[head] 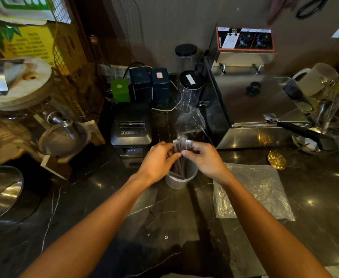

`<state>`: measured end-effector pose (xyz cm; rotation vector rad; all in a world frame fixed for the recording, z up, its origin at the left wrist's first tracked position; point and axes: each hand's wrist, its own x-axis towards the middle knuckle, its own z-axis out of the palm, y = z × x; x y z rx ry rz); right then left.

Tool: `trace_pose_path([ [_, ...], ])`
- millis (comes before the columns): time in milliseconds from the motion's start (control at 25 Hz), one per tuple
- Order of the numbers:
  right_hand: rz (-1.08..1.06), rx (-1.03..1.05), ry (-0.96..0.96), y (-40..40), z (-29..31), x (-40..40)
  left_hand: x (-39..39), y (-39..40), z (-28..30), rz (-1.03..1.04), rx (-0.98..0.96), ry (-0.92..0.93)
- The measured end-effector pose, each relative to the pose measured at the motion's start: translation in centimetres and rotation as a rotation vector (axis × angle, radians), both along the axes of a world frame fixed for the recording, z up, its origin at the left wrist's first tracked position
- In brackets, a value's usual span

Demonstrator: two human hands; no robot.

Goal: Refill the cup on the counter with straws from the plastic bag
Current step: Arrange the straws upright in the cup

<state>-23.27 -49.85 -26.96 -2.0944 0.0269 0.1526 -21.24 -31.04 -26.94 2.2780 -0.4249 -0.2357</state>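
Note:
A white cup (177, 181) stands on the dark marble counter at the centre. A bundle of dark straws (179, 158) in clear wrappers stands upright in it, their tops poking out above my fingers. My left hand (159, 159) and my right hand (204, 157) meet over the cup and both pinch the upper part of the straw bundle. The clear plastic bag (252, 193) lies flat on the counter to the right of the cup, under my right forearm's far side.
A black receipt printer (131, 128) sits just behind-left of the cup. A clear glass carafe (190, 115) stands right behind it. A steel fryer (252, 105) is at back right, a utensil holder (325, 121) further right, a steel bowl (0, 193) at left.

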Motion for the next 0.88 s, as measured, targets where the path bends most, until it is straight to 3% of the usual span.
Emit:
trace_pose_path([
  [280,0.130,-0.146,0.023,-1.8,3.3,1.8,3.4,0.5,3.8,-0.221,0.125,-0.027],
  [440,0.171,-0.242,0.079,-1.8,2.5,2.1,3.9,1.0,2.8,-0.301,0.180,0.036],
  [680,0.005,-0.129,0.036,-0.9,1.0,0.8,3.0,1.7,0.6,-0.167,0.088,0.058],
  [880,-0.099,-0.184,-0.114,-0.9,0.1,-0.6,2.2,2.7,0.3,-0.161,0.046,0.106],
])
